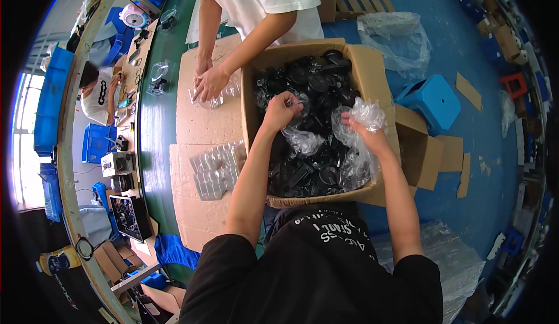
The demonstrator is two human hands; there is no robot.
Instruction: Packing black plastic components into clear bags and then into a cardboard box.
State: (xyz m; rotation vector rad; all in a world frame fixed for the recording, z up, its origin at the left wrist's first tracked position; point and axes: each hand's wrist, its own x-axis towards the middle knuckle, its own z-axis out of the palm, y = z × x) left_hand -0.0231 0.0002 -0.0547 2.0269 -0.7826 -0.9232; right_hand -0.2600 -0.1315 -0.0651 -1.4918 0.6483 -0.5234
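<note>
An open cardboard box (252,114) stands in front of me, filled with several black plastic parts (300,175). Over the parts spreads a crumpled clear plastic bag (305,142). My left hand (282,111) is above the box's left half, its fingers pinched on a bit of the clear film. On the right side, my right hand (364,130) is closed on a bunched portion of clear film, part of which sticks up beyond the fingers. Whether both hands hold the same bag, I cannot tell.
Across from me a person (256,3) in a white shirt handles clear plastic trays on cardboard sheets (192,120). Another clear tray (216,172) lies left of the box. A blue stool (431,102) and flattened cardboard (451,152) are on the right. A green worktop (157,161) runs along the left.
</note>
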